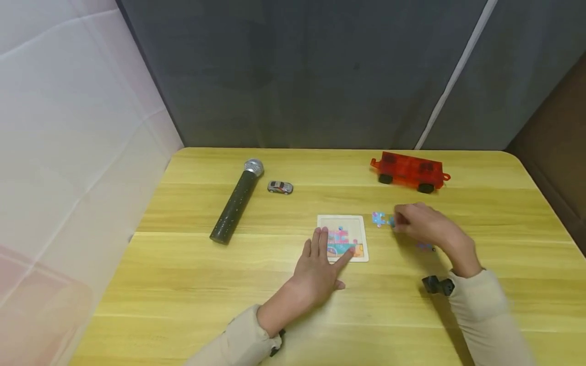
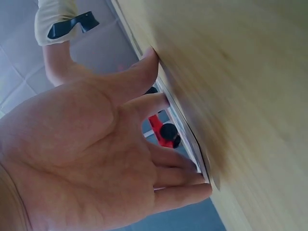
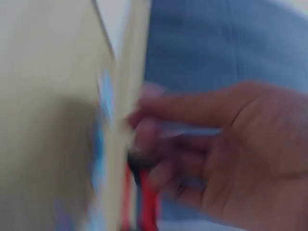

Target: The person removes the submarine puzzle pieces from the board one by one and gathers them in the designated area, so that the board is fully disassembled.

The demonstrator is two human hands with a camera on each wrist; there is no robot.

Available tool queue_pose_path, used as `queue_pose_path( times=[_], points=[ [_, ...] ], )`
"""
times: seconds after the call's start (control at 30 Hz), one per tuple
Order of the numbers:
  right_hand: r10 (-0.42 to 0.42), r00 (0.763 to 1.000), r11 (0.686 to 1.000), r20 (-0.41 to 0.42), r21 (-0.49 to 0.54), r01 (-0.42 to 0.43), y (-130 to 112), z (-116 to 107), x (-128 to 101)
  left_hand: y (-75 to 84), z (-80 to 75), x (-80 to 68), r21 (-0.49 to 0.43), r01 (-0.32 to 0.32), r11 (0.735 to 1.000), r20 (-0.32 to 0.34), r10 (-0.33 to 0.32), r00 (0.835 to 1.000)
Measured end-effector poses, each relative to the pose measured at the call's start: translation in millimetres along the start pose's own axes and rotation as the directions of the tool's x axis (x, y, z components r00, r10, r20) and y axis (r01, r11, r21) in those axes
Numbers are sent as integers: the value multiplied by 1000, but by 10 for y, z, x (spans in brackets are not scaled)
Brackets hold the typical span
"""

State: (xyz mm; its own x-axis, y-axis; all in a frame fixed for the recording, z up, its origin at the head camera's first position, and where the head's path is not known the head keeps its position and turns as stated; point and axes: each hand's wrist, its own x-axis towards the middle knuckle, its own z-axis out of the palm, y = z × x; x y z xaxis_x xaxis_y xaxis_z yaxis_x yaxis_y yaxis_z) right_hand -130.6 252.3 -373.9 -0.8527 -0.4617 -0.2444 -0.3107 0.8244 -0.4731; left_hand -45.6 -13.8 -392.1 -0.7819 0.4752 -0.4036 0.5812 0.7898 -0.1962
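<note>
Because the square puzzle tray (image 1: 354, 223) lay flat on the table (image 1: 183, 284) and partly under the left hand (image 1: 316, 277), a sideways push from that hand could have slid it or jarred the fitted pieces (image 1: 339, 237) in its near part. That hand's fingers were straight and spread, gripping nothing; the index rested on the fitted pieces and others crossed the tray's left edge, hiding some of the picture.

Right of the tray, the right hand (image 1: 423, 223) hung over the table with its fingers bent and bunched. Whether they pinched a piece could not be told, since the wrist view was blurred. A teal piece (image 1: 391, 221) showed at the fingertips, close to a blue piece (image 1: 378, 219) nearer the tray, so a careless sweep could have scattered both. A purplish piece (image 1: 425, 247), farther right of the tray, sat below the hand, where the wrist might have brushed it.

Beyond the tray, a red wagon (image 1: 409, 170) stood to the right and a toy car (image 1: 280, 187) to the left; a microphone (image 1: 235, 203) lay farther left. None blocked the gap between the loose pieces and the tray.
</note>
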Motion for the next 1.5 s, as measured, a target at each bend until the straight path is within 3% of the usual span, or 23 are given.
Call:
queue_pose_path(
  times=[0.07, 0.13, 0.27, 0.43, 0.63, 0.73, 0.9, 1.0, 1.1, 1.2, 1.37, 1.5],
  points=[
    [-119, 991, 993, -69, 7, 120, -197, 136, 146, 7, 4, 0, 12, 7, 1000, 6, -7, 1000],
    [-165, 982, 986, -95, 23, 168, -366, 276, 270, 13, 7, 4, 21, 7, 1000, 8, -8, 1000],
    [-110, 988, 994, -107, 10, 112, -560, 480, 370, 22, -1, 22, 41, 0, 999, 9, 0, 1000],
    [-62, 988, 998, -140, 8, 64, -617, 595, 382, 18, -10, 32, 56, 0, 998, 17, -1, 1000],
    [-109, 976, 994, -190, 6, 112, -620, 632, 402, 20, -23, 45, 48, 2, 999, 33, -3, 999],
    [-129, 971, 988, -201, 59, 144, -622, 625, 409, 21, -22, 47, 43, 5, 999, 39, -6, 999],
    [-120, 979, 937, -167, 306, 168, -576, 459, 383, 18, -23, 44, 50, 10, 999, 36, -12, 999],
    [-88, 985, 910, -146, 391, 139, -458, 280, 313, 20, -20, 40, 56, 15, 998, 28, -16, 999],
    [-54, 994, 917, -92, 389, 86, -277, 121, 224, 22, -15, 33, 54, 18, 998, 26, -20, 999],
    [-35, 999, 921, 15, 389, 26, -85, 13, 142, 19, -11, 24, 52, 20, 998, 28, -21, 999],
    [-13, 983, 914, 183, 400, -62, 214, -97, 4, 14, -9, 17, 24, 15, 1000, 27, -15, 1000],
    [25, 978, 925, 206, 366, -101, 328, -112, -42, 12, -4, 11, 18, 14, 1000, 25, -15, 1000]
  ],
)
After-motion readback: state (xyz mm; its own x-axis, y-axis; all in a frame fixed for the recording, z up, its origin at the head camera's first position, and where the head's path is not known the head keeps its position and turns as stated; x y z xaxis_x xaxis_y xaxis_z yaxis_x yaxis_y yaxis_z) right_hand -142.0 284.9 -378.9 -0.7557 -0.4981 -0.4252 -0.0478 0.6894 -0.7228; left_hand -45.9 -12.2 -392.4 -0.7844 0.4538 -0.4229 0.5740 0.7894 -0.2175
